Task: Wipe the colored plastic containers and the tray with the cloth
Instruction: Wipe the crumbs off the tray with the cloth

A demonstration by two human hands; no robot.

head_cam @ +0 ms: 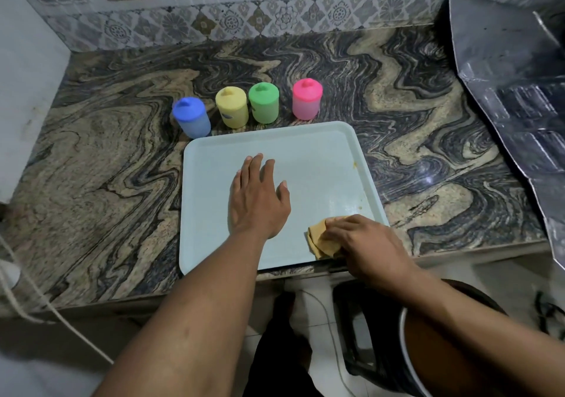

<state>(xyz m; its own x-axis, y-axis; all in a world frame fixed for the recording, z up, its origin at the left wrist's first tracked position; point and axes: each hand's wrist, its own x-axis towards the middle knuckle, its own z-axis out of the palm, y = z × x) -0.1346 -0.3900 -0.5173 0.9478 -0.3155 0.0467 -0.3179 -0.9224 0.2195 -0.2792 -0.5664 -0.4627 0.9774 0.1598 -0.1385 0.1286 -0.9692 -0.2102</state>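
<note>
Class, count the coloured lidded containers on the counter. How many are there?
4, in a row behind the tray: blue container far left, then yellow container, green container, pink container. None appears hidden.

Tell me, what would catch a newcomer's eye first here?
Four bright lidded containers stand in a row on the swirled stone counter: blue container, yellow container, green container and pink container. In front of them lies a pale blue tray, where the left hand rests flat while the right hand grips a tan cloth at its near right corner.
</note>
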